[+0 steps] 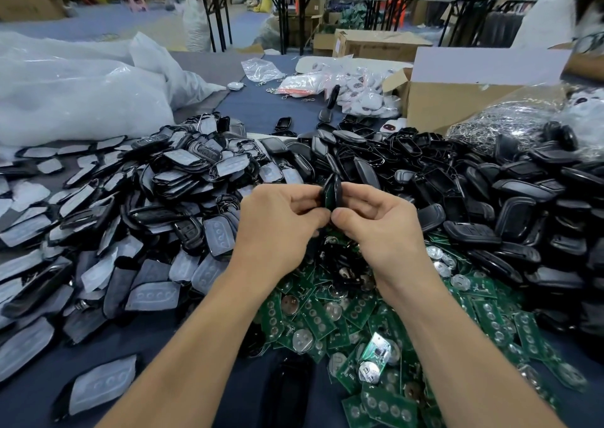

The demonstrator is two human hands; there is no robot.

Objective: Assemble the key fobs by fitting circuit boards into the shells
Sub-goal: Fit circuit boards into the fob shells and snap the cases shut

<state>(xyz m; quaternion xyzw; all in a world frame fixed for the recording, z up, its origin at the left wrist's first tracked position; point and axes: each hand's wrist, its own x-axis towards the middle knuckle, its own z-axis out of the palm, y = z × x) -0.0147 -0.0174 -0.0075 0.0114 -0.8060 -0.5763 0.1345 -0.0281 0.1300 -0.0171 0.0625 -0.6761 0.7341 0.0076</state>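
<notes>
My left hand [282,223] and my right hand [379,223] meet at the middle of the view, both pinching one black key fob [332,192] held on edge. A green strip of circuit board shows between its two shell halves. Below my hands lies a heap of green circuit boards [376,323] with round silver battery clips. To the left spreads a pile of shell halves with translucent button pads [157,205]. To the right lies a pile of plain black shell halves [474,205].
Large white plastic bags [81,94] fill the far left. An open cardboard box [457,100] and a bag of metal key rings [503,123] sit at the back right. White fobs in clear bags [359,90] lie behind the piles. Another person's sleeve [555,19] shows top right.
</notes>
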